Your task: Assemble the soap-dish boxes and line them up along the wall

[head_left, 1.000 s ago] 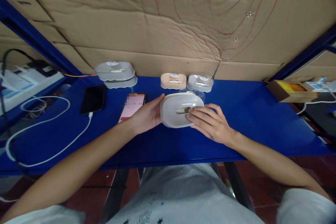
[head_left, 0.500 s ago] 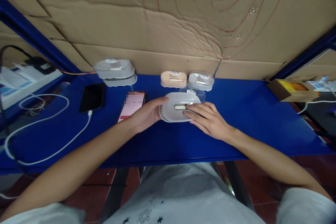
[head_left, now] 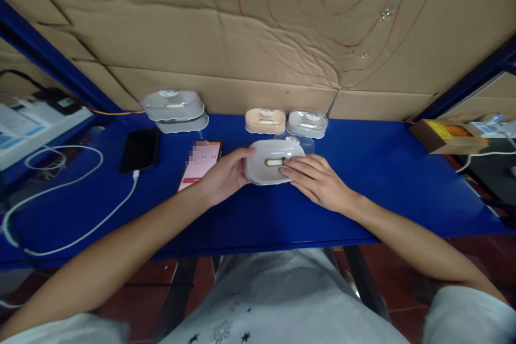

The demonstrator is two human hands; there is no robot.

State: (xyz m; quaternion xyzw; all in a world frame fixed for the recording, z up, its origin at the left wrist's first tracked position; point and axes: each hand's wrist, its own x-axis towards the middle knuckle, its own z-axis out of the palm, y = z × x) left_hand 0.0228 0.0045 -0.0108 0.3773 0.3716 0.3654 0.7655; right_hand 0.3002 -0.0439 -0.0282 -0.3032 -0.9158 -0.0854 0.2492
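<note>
A grey oval plastic dish (head_left: pixel 262 173) is held above the blue table, its hollow side facing me. My left hand (head_left: pixel 229 174) is closed around its left end, the thumb over the rim. In the dish's middle is a small pale capsule-shaped piece (head_left: pixel 274 162). My right hand (head_left: pixel 322 180) lies over the dish's right end, its fingertips reaching to the pale piece; whether they pinch it I cannot tell. A clear lid (head_left: pixel 304 144) with a round sticker lies just behind the dish, partly hidden by it.
At the back stand a peach oval box (head_left: pixel 258 120), a grey oval box (head_left: pixel 302 124) and a stack of grey boxes (head_left: pixel 173 110). A lit phone (head_left: pixel 201 158) lies by my left forearm, a dark phone (head_left: pixel 140 149) on a white cable farther left. A cardboard box (head_left: pixel 443 140) sits right.
The dish has tipped slightly so that more of its hollow inside faces me. Both hands keep nearly the same places on it.
</note>
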